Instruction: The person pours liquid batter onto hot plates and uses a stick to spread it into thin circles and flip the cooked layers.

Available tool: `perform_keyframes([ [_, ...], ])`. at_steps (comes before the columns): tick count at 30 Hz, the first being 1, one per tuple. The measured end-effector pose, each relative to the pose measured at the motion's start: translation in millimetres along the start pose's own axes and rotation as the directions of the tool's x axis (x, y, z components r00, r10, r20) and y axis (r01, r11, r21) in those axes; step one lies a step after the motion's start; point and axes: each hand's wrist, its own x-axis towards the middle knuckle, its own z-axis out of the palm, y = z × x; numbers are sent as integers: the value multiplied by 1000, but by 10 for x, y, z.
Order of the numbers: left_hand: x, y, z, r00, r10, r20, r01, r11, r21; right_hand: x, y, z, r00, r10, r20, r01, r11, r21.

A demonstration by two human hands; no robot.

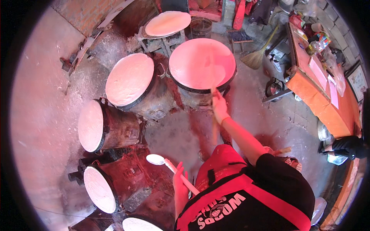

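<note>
My right hand [219,106] is closed round a long, thin wooden stick [214,129]. Its far end is blurred over a large round griddle [202,63], whose top is coated with a pale layer like batter. This griddle sits on a drum-shaped stove [194,99] in front of me. Lower down and to the left, my left hand [180,186] grips the pale handle of a ladle [155,159]. The ladle's round, white-coated bowl points left, held apart from the griddles. Red light tints the scene.
More pale-topped round griddles [130,79] on drum stoves curve down my left side. A pale disc [168,23] rests on a stand at the back. On the right are a broom [254,59], a kettle [274,88], a cluttered orange-sided table [320,101] and another person [348,148].
</note>
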Motion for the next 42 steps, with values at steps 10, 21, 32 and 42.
perform_keyframes([
  [10,130,24,729,997,19,80,-20,1000,5,406,-68,-1448,932,125,341,-71,983,-168],
  [21,179,-57,1860,1000,-21,13,21,999,40,831,-632,-1928,780,352,517,-194,922,-335],
  [32,-13,-84,2347,993,100,69,-102,994,32,1856,-1336,-1610,879,141,455,4,953,-303],
  [42,-33,92,2260,975,214,60,-214,977,-15,1469,-778,-1521,971,-162,176,201,951,-236],
])
